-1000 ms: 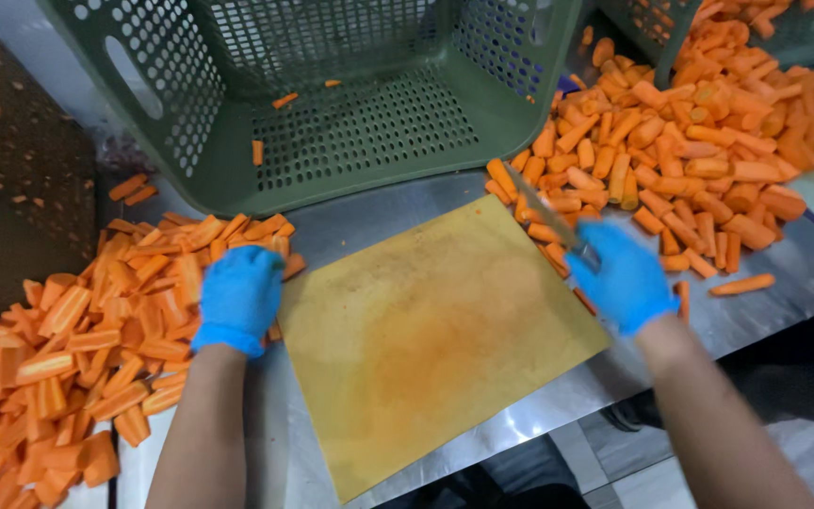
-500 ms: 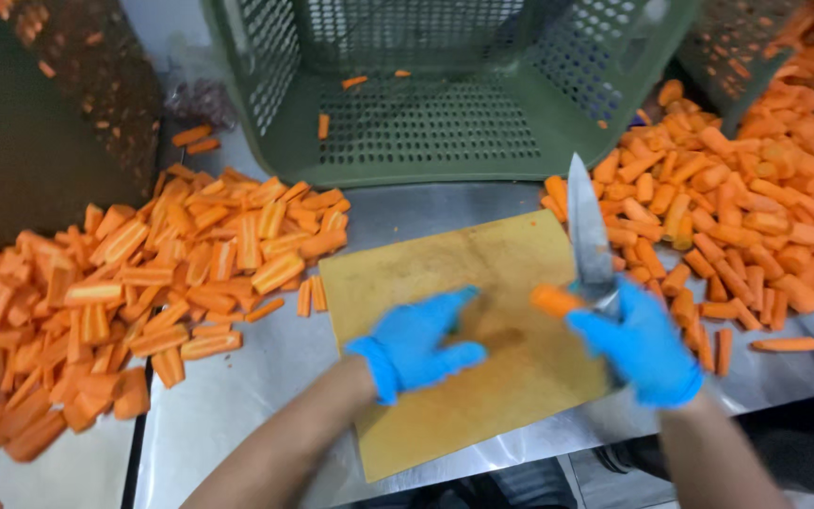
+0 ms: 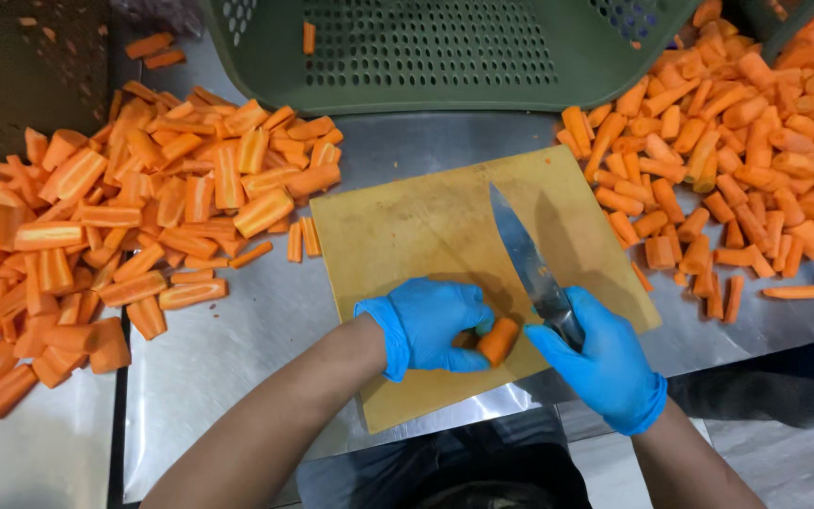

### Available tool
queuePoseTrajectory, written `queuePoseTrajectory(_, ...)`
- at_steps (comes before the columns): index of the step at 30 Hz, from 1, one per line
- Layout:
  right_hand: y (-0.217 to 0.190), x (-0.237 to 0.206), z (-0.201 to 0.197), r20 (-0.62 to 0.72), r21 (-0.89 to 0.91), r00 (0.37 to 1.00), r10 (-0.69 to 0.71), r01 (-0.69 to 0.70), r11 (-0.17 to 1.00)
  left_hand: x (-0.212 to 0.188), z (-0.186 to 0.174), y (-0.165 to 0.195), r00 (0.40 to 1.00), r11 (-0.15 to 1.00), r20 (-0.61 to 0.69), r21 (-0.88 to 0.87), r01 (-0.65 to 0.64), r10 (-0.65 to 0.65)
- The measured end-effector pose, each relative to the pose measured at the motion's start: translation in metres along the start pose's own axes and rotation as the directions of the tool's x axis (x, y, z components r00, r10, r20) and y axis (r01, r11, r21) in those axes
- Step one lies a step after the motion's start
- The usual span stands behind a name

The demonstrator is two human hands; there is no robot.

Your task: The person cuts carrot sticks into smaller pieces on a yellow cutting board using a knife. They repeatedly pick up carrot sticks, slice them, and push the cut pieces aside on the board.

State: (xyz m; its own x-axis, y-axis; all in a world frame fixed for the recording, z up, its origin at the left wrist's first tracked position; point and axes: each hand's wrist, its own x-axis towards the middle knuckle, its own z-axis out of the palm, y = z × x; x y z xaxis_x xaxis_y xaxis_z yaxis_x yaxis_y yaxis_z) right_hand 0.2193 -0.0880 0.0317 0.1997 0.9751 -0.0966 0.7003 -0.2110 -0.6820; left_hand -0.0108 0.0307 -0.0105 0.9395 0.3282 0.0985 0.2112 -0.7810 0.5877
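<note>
Both my hands wear blue gloves. My left hand (image 3: 431,325) grips a short carrot piece (image 3: 498,340) lying on the near part of the yellow cutting board (image 3: 426,236). In my right hand (image 3: 605,363) is a knife (image 3: 525,259), its blade pointing away from me over the board, just right of the carrot piece. A pile of halved carrot pieces (image 3: 124,217) covers the steel table to the left. To the right of the board lies a heap of uncut carrot chunks (image 3: 737,160).
A green perforated plastic crate (image 3: 445,57) stands behind the board with a carrot bit or two inside. A dark crate wall (image 3: 21,66) rises at the far left. Bare steel table (image 3: 266,320) shows between the board and the left pile.
My left hand left the cut pile and came to the board. My right hand brought a carrot piece and the knife from the right heap; both now meet at the near edge.
</note>
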Motion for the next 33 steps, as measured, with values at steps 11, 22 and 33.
queuePoseTrajectory(11, 0.018, 0.011, 0.022, 0.076, 0.285, 0.997, -0.024, 0.002, 0.958, 0.019, 0.011, 0.058, 0.956, 0.964, -0.167, 0.064, 0.257, -0.243)
queuePoseTrajectory(22, 0.016, 0.009, 0.019, 0.117, 0.278, 0.992, 0.044, -0.075, 0.958, 0.009, 0.01, 0.032, 0.934, 0.997, -0.35, -0.053, 0.057, -0.072)
queuePoseTrajectory(33, 0.013, 0.006, -0.001, 0.027, 0.28, 0.997, -0.07, 0.059, 0.958, 0.006, 0.009, 0.01, 0.93, 0.993, -0.357, 0.04, 0.11, -0.088)
